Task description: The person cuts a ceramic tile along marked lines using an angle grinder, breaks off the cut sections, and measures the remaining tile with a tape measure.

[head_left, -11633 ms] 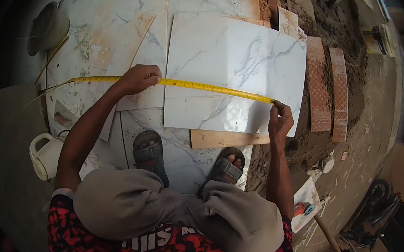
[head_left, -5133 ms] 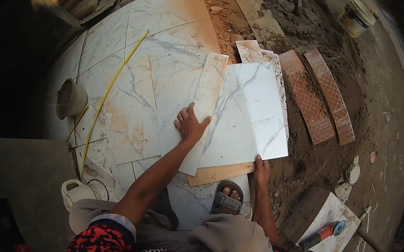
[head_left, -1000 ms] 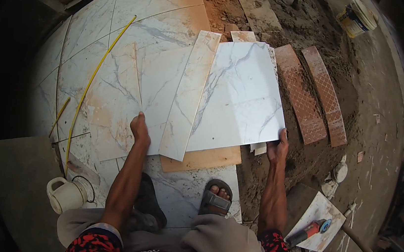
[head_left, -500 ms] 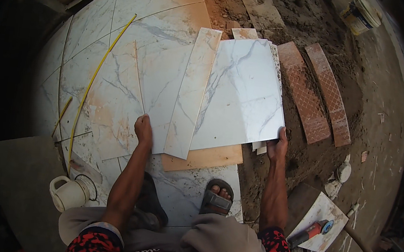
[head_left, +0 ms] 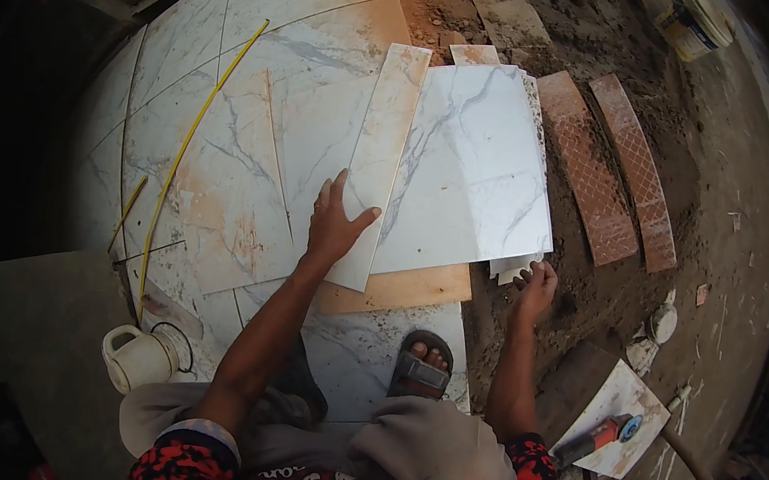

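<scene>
A large white marble-look tile (head_left: 468, 174) with grey veins lies in front of me. Across its left part rests a narrow cut tile strip (head_left: 387, 136) with orange-brown dust on it. My left hand (head_left: 336, 230) is over the strip's lower part, fingers and thumb spread, the thumb near its right edge. Just below the big tile's near right corner is my right hand (head_left: 535, 290), holding nothing, its fingers loosely bent and slightly apart. A pale wooden-looking board (head_left: 407, 290) shows from under the tile's near edge.
A yellow measuring strip (head_left: 189, 137) lies on the tiled floor at left. A white jug (head_left: 141, 359) stands near my left. Two reddish patterned pieces (head_left: 592, 169) lie on soil at right. An angle grinder (head_left: 599, 440) rests on a tile piece. A bucket (head_left: 695, 27) stands far right.
My left hand has left the tile's left edge and moved right onto the strip, its fingers spreading. My right hand has let go of the tile's near right corner and dropped slightly.
</scene>
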### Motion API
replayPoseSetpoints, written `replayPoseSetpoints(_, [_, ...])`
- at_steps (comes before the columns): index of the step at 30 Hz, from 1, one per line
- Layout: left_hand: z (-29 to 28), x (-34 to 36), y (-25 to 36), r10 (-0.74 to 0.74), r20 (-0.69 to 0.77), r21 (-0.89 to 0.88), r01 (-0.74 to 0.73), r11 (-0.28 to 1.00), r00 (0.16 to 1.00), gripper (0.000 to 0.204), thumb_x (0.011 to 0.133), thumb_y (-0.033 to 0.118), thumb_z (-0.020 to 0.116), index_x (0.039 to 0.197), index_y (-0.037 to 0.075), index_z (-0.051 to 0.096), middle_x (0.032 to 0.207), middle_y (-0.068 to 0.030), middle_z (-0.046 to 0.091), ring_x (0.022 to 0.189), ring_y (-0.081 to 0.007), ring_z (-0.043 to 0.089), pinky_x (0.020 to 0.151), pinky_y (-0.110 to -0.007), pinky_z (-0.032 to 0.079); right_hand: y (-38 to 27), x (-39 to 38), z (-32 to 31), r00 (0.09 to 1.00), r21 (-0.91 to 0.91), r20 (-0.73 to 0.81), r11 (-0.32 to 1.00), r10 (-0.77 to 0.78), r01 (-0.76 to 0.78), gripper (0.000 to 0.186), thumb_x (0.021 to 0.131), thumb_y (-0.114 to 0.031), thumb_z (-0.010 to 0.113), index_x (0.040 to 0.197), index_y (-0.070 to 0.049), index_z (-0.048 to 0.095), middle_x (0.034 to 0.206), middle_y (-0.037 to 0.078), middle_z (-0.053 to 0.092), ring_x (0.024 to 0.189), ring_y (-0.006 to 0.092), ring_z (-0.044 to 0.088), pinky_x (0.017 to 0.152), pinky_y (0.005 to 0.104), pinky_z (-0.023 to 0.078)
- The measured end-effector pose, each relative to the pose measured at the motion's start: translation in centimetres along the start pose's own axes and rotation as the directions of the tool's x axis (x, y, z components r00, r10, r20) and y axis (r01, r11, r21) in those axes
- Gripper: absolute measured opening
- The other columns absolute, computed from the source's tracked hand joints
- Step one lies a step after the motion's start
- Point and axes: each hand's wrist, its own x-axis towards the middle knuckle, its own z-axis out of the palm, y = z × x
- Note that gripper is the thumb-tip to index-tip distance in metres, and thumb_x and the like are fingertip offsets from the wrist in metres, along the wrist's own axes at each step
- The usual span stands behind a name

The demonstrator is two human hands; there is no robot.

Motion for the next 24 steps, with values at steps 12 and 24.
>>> replayPoseSetpoints(12, [4.6,-0.5,1.2,-0.051,-0.010,0.271,0.051,0.961,0.999,0.099,0.073,0.040,0.078,0.153,0.022,0.022,0.145,-0.0294,0.031,0.130,-0.0455,0.035,0.101,-0.061,0.032,1.7,-15.5,2.4,0.782,-0.375,0.599,0.923,0.173,0.084,0.033,0.093,-0.025,0.061,0.112,0.001,0.062,0.092,0.011,0.067,0.082,0.0174,0.062,0.077,0.0313,0.051])
replayPoseSetpoints(24, [5.3,-1.6,1.8,-0.142,-0.081,0.166,0.154,0.974,0.987,0.100,0.068,0.038,0.076,0.152,0.022,0.024,0.139,-0.0263,0.029,0.125,-0.0437,0.033,0.097,-0.061,0.032,2.0,-17.2,6.8,0.530,-0.390,0.825,0.876,0.195,0.284,0.056,0.093,-0.028,0.063,0.138,-0.001,0.045,0.109,0.020,0.066,0.100,0.0286,0.064,0.090,0.0370,0.049])
